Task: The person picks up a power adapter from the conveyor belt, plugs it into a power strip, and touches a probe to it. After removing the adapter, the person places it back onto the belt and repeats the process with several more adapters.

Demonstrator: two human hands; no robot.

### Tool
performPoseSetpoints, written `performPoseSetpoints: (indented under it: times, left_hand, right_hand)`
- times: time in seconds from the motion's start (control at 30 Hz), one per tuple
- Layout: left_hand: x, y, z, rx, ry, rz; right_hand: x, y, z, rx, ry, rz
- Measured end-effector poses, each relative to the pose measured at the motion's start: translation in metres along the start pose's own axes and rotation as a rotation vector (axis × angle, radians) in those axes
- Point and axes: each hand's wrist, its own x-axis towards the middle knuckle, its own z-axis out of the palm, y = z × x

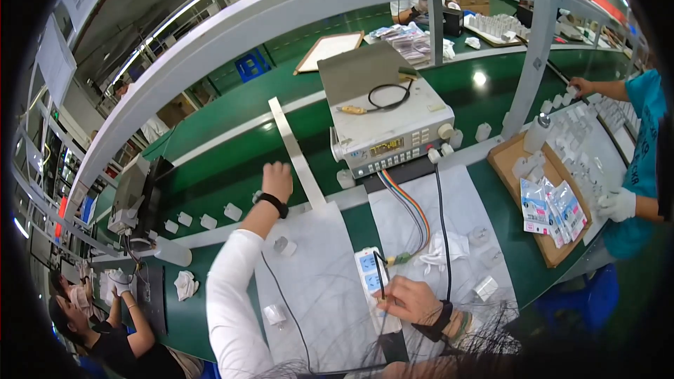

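My left hand (pixel 277 181) reaches out over the far edge of the bench, its fingers curled; what they hold, if anything, is hidden. Close to it, several small white plug adapters (pixel 232 211) stand in a row. My right hand (pixel 409 300) pinches a thin black cable (pixel 382 282) over the lower part of a white power strip (pixel 363 264) with blue sockets. Coloured wires (pixel 414 205) run from the strip's side up to a grey bench instrument (pixel 379 147) with a lit display. On the white sheets lie a white adapter (pixel 284 245) and another white block (pixel 274 314).
A cardboard tray (pixel 554 258) with plastic packets stands at right, beside a co-worker's gloved hand (pixel 618 205). A crumpled white cloth (pixel 449 249) lies near the wires. A grey frame post (pixel 537 49) rises behind. At left are a white bottle (pixel 173 253) and other people working.
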Motion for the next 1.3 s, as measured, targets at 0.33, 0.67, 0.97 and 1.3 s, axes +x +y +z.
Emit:
performPoseSetpoints:
  times: [0.33, 0.67, 0.97, 1.3]
  left_hand:
    - [-0.137, 0.081, -0.133, -2.390, 0.098, 0.132]
    - [-0.144, 0.127, -0.135, -1.823, 0.224, 0.114]
    - [-0.153, 0.120, -0.145, -1.561, 0.550, 0.104]
    - [-0.197, 0.144, -0.158, -1.788, 0.301, 0.355]
  right_hand:
    - [-0.002, -0.001, -0.001, 0.039, 0.035, 0.064]
    - [-0.004, -0.003, 0.001, 0.045, 0.046, 0.033]
    - [-0.001, -0.007, -0.001, 0.051, 0.008, 0.055]
    - [0.013, -0.019, -0.010, -0.020, 0.200, -0.070]
